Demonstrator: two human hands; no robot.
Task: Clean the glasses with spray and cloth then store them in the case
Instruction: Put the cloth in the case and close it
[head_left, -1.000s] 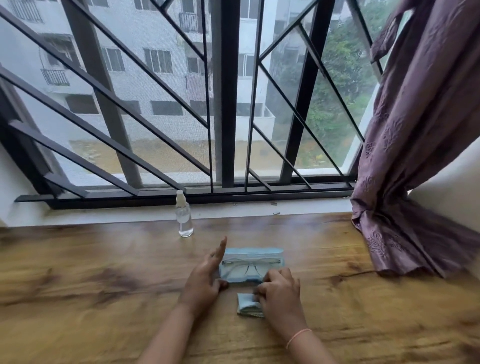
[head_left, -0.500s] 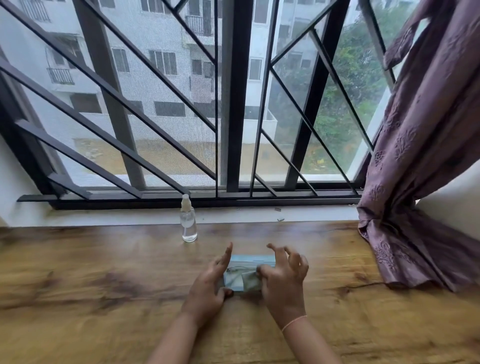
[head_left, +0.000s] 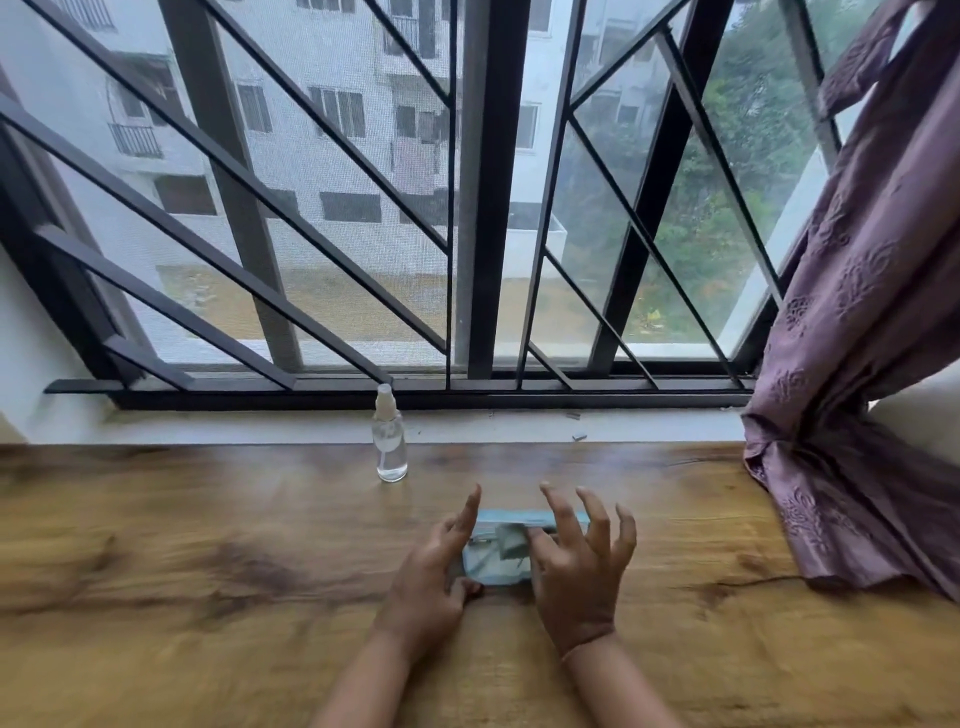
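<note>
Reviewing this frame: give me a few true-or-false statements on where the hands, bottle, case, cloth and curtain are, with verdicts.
1. The spray bottle stands upright on the table, apart from both hands. True.
2. The right hand holds the spray bottle. False: it is spread over the right part of the blue case.
3. The left hand is at the case's left end. True.
4. The curtain hangs left of the window. False: it hangs on the right, its lower end resting on the table.
5. The cloth lies beside the bottle. False: it is on the case, between the hands.
</note>
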